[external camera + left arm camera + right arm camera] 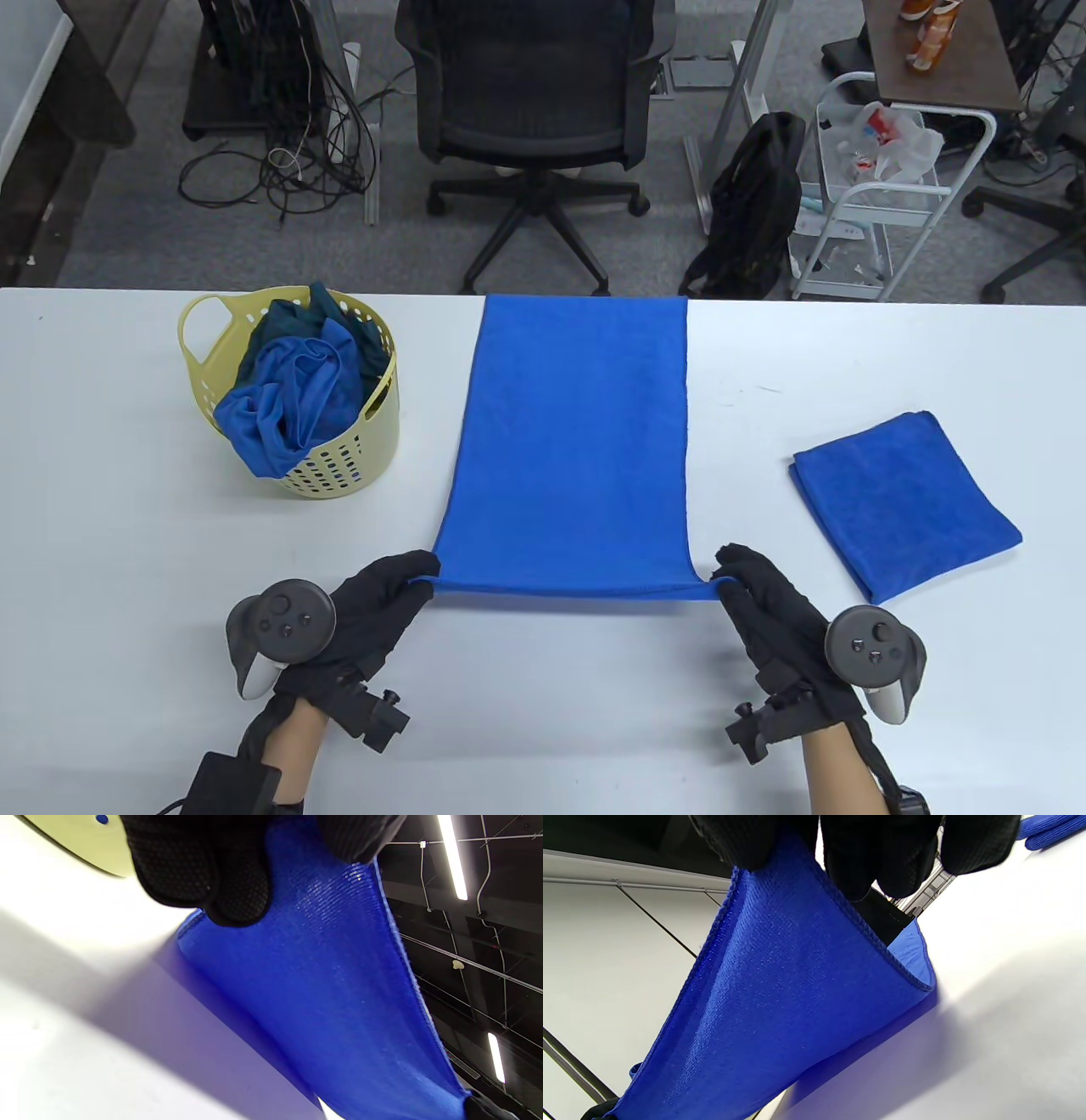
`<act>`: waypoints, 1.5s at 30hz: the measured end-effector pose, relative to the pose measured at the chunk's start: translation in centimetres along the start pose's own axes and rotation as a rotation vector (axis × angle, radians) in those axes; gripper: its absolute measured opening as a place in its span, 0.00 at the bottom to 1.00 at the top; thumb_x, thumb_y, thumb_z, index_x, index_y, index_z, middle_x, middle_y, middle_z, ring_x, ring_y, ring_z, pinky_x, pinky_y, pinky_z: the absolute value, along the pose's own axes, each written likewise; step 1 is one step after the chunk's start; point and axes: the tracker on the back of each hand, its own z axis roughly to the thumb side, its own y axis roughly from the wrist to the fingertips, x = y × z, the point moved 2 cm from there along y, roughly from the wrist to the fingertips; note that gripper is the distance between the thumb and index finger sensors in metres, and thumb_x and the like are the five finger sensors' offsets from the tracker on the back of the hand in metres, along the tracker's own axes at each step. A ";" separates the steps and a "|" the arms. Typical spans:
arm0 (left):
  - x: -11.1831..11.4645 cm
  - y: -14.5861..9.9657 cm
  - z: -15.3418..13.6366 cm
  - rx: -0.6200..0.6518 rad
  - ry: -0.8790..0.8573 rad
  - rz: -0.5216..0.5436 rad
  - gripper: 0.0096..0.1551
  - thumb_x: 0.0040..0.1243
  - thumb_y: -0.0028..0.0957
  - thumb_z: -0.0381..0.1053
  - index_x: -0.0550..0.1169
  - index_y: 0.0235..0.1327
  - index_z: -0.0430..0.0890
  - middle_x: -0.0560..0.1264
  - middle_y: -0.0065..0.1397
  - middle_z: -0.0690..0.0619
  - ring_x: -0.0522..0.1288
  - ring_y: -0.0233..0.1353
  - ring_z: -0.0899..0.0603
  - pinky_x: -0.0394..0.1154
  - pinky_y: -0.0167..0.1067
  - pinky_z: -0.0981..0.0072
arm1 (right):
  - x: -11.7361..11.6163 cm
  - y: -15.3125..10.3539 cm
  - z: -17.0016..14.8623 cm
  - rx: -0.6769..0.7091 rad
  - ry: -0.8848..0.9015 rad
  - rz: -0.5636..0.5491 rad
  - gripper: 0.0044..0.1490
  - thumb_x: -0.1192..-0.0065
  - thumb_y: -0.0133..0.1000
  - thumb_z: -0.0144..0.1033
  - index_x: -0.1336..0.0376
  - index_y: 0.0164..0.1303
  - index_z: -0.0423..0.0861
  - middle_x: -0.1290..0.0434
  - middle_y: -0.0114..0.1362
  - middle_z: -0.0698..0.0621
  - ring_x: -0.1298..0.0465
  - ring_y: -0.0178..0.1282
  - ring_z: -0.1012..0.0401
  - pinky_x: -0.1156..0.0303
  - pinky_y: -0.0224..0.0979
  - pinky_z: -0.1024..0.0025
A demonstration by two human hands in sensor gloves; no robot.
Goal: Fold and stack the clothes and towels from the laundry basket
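My left hand (373, 607) and right hand (768, 615) each pinch a near corner of the blue towel (573, 433), spread just right of the basket (314, 407). I should lift evenly, keeping that edge taut, and match far corners.

Across my white worktop (127, 552) a black mesh office chair (534, 110) stood on grey carpet, facing me. To its left, a tangle of black and white cables (288, 161) lay on the floor. To its right a black backpack (751, 204) leaned against a white wire trolley (891, 212) with a plastic bag (891, 144) in its top. Behind the trolley was a brown side table (942, 59) carrying orange bottles (929, 34). Overhead I saw strip lights (452, 857).
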 end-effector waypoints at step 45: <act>-1.9 -6.0 5.5 0.070 -0.381 -0.506 0.26 0.52 0.70 0.56 0.73 0.75 0.45 0.84 0.67 0.42 0.88 0.55 0.46 0.82 0.59 0.49 | 4.4 -5.6 5.9 -0.042 0.211 0.372 0.25 0.50 0.72 0.34 0.33 0.69 0.32 0.23 0.62 0.30 0.16 0.48 0.54 0.20 0.56 0.52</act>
